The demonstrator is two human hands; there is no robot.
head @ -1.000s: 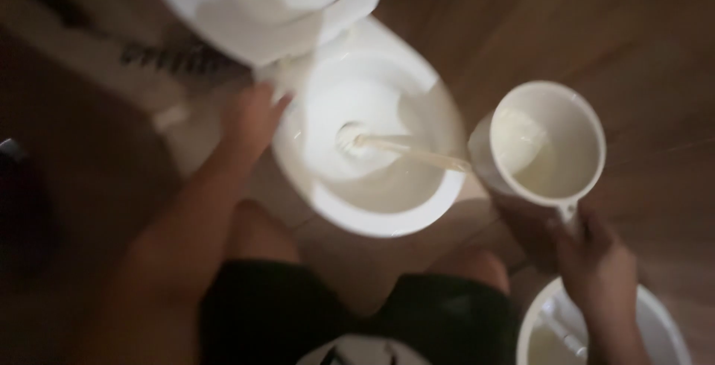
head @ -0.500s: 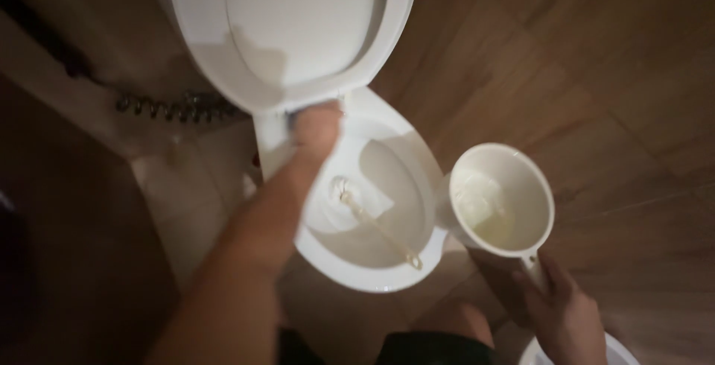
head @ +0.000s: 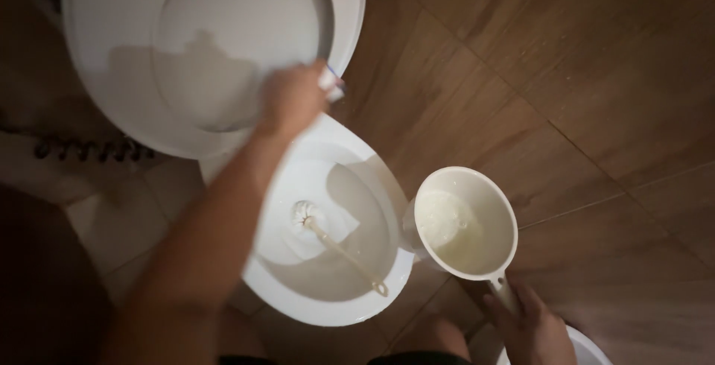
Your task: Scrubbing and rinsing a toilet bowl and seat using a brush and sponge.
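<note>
Home bathroom, white toilet [head: 328,290], tiled floor [head: 566,74]

White dipper [head: 463,223] upright, holding water.

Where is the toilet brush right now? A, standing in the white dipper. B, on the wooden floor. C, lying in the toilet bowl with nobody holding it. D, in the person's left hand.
C: the toilet brush lies in the toilet bowl, its handle leaning on the rim, while the left hand is up at the raised lid and the right hand holds the white dipper.
</note>
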